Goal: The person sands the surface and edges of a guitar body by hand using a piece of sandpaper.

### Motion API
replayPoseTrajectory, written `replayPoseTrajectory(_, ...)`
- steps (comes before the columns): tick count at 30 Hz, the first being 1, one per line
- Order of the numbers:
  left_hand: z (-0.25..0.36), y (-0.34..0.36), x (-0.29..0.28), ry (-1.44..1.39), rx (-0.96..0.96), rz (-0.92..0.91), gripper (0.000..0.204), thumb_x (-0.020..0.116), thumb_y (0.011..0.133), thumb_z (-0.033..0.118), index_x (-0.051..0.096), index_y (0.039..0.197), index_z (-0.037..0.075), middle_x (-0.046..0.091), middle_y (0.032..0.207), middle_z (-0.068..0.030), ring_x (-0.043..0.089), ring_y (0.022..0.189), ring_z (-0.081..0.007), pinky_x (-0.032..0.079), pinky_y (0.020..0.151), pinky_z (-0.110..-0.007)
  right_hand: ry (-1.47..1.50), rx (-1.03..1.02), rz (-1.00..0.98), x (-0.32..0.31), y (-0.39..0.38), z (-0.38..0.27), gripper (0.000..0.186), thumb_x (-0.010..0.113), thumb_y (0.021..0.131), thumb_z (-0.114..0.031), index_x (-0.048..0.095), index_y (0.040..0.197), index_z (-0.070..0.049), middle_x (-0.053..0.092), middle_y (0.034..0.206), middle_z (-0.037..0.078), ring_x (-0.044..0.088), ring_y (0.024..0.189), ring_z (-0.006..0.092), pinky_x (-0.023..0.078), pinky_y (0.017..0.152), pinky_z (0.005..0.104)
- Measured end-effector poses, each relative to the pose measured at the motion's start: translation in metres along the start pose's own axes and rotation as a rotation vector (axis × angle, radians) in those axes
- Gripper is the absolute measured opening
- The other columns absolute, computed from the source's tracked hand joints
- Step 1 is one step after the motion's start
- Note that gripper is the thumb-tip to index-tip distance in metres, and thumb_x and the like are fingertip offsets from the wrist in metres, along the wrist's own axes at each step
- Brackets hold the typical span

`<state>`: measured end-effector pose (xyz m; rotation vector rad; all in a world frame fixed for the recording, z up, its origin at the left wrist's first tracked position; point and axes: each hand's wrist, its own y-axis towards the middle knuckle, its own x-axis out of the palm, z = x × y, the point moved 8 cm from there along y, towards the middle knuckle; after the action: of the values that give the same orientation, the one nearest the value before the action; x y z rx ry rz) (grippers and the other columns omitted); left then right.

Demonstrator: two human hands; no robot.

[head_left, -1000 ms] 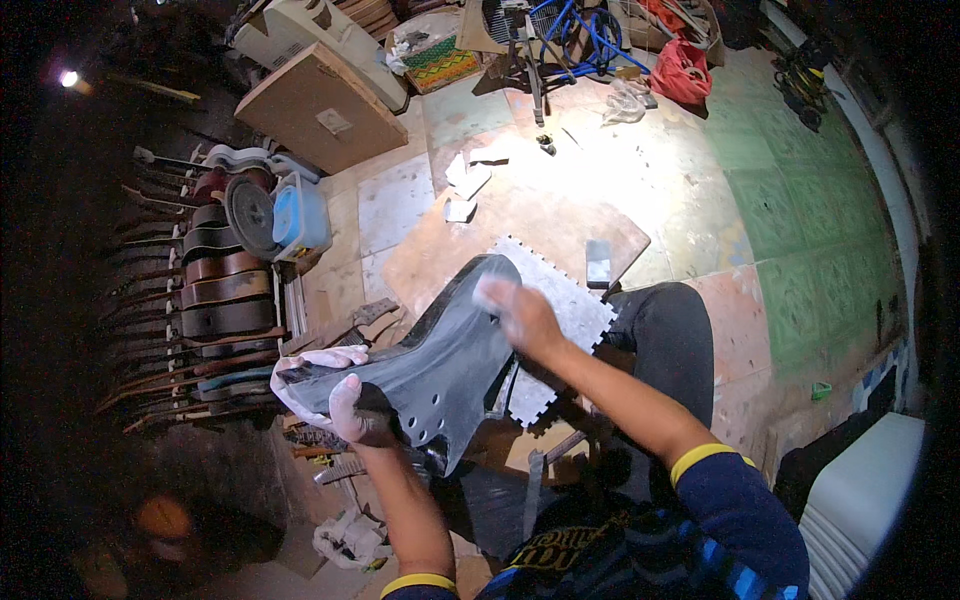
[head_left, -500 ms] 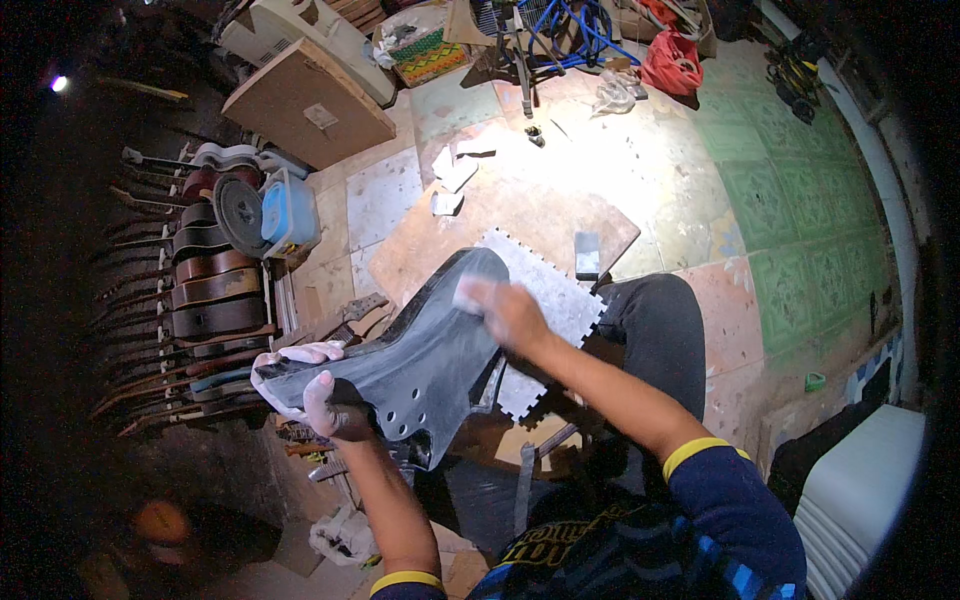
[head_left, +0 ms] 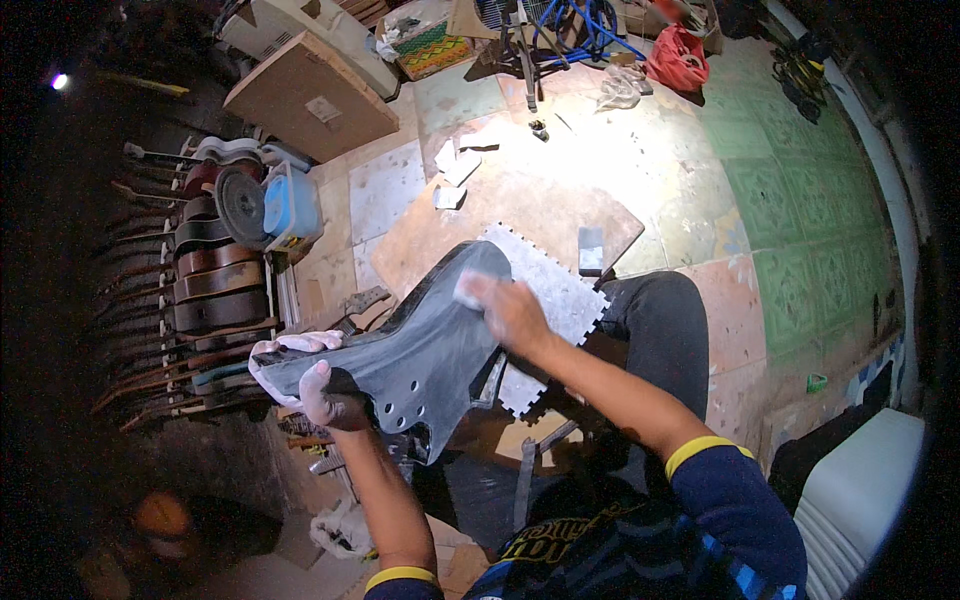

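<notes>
A dark grey, dusty guitar body (head_left: 420,360) with several round holes is held tilted above my lap. My left hand (head_left: 325,395), whitened with dust, wraps round its left end, thumb on the face and fingers at the far edge. My right hand (head_left: 505,315), smeared by motion, grips a pale pad (head_left: 468,290) against the face of the body's upper right part. Beneath the body lie a grey jigsaw-edged mat (head_left: 560,300) and a worn tan board (head_left: 540,200). A small grey block (head_left: 590,250) sits on the board's right.
A long row of guitars (head_left: 215,280) stands at the left beside a blue-lidded tub (head_left: 288,205). A large board (head_left: 305,100), blue hoses (head_left: 570,25) and a red bag (head_left: 677,65) are at the back. A white ribbed object (head_left: 860,490) is at lower right.
The guitar body and my left hand have shifted slightly left and up in the picture, along with a small shift of the view. My blurred right hand stays on the upper part of the face.
</notes>
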<state>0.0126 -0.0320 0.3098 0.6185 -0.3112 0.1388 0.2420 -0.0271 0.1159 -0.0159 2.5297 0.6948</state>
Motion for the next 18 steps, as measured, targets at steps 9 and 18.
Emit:
replayPoseTrajectory(9, 0.001, -0.001, 0.01, 0.084, 0.01, 0.083, 0.059, 0.057, 0.068, -0.002, 0.04, 0.124, 0.004, 0.056, 0.084, -0.0162, 0.06, 0.073, -0.0298, 0.054, 0.075, -0.048, -0.033, 0.177, 0.062, -0.013, 0.02, 0.034, 0.063, 0.054, 0.074, 0.005, 0.059, 0.135, -0.008, 0.056, 0.143, 0.014, 0.057, 0.126, 0.0312, 0.049, 0.096, 0.0442)
replayPoseTrajectory(18, -0.008, 0.006, 0.007, 0.064, -0.025, 0.053, 0.061, 0.059, 0.067, -0.009, 0.041, 0.123, 0.004, 0.059, 0.084, -0.0164, 0.06, 0.071, -0.03, 0.054, 0.075, -0.05, -0.044, 0.166, 0.146, -0.023, 0.023, 0.031, 0.067, 0.052, 0.071, 0.007, 0.06, 0.136, -0.008, 0.061, 0.136, 0.016, 0.062, 0.121, 0.0307, 0.052, 0.094, 0.0412)
